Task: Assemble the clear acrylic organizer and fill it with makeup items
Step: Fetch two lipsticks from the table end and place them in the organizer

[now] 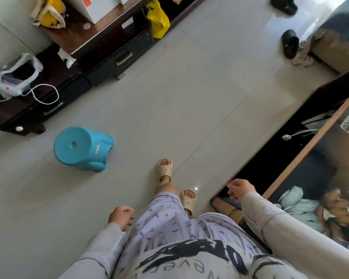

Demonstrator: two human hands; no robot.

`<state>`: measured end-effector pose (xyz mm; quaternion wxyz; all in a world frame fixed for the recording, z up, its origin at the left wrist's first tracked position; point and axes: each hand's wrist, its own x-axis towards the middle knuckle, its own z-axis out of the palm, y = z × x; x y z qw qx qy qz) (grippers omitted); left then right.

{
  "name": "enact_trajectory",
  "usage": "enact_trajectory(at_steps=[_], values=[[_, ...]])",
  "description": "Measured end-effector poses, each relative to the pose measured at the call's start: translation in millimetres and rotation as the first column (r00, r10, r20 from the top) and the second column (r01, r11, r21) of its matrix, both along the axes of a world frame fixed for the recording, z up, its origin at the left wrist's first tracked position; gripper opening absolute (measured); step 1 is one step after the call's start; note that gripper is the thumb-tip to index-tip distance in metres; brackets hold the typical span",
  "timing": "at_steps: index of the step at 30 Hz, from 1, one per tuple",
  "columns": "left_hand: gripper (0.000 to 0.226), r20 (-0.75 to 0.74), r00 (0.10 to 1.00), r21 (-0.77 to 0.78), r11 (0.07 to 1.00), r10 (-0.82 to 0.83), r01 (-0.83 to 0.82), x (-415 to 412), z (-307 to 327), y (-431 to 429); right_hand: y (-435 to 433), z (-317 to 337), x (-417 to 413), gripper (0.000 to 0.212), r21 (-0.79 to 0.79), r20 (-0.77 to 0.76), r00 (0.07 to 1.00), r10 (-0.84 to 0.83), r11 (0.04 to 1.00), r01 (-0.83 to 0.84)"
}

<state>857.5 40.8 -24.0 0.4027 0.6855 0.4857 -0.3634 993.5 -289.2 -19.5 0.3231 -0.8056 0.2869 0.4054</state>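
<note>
I stand on a grey tiled floor [179, 97] and look down at my legs and beige slippers [165, 171]. My left hand [120, 217] hangs by my left hip with loosely curled fingers and holds nothing. My right hand [240, 188] is raised beside the corner of a glossy dark table [310, 158], fingers loosely bent, holding nothing. No acrylic organizer and no makeup items show in this view.
A blue plastic stool [83, 148] stands on the floor ahead to my left. A low dark cabinet [54, 93] with bags, a white box and a cable lines the left wall. Black slippers [289, 43] lie at the far right by a sofa.
</note>
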Motion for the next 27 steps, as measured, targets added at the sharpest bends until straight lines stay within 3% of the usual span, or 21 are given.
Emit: enact_trajectory(at_steps=[5, 11, 18, 27], values=[[0.031, 0.038, 0.980, -0.019, 0.980, -0.197, 0.198, 122, -2, 27, 0, -11, 10, 0.019, -0.054, -0.044, 0.965, -0.259, 0.965, 0.257], [0.033, 0.107, 0.879, 0.000, 0.884, -0.466, 0.468, 284, 1, 48, 13, -18, 20, 0.031, -0.069, -0.026, 0.789, -0.614, 0.789, 0.611], [0.032, 0.179, 0.784, 0.046, 0.801, -0.595, 0.597, 428, 15, 32, 33, -19, 31, 0.030, -0.127, -0.092, 0.684, -0.724, 0.690, 0.713], [0.025, 0.060, 0.754, -0.061, 0.751, -0.655, 0.657, 481, -4, -18, 5, -8, 142, 0.017, -0.065, -0.088, 0.597, -0.797, 0.603, 0.795]])
